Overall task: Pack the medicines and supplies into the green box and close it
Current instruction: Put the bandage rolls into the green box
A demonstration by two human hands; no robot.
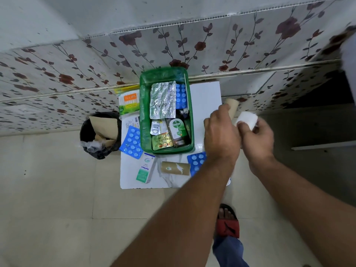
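The green box (pixel 144 120) stands open on a small white table (pixel 206 97), holding a silver foil strip (pixel 162 102), a blue blister pack, a Dettol bottle (pixel 177 132) and small sachets. Its lid leans up at the back. To the right of the box, my right hand (pixel 256 139) grips a white gauze roll (pixel 247 120). My left hand (pixel 221 133) is beside it, fingers closed on a brown cardboard tube (pixel 232 105). On the table lie two blue blister packs (pixel 132 142) (pixel 197 162), an Optibex carton (pixel 145 168), a brown roll (pixel 175 168) and a cotton-bud pack (pixel 129 102).
A black bin (pixel 100 133) with a liner and brown paper stands on the floor left of the table. The flowered tiled wall (pixel 57 78) rises right behind the table. My foot in a red sandal (pixel 228 222) is on the tiled floor below.
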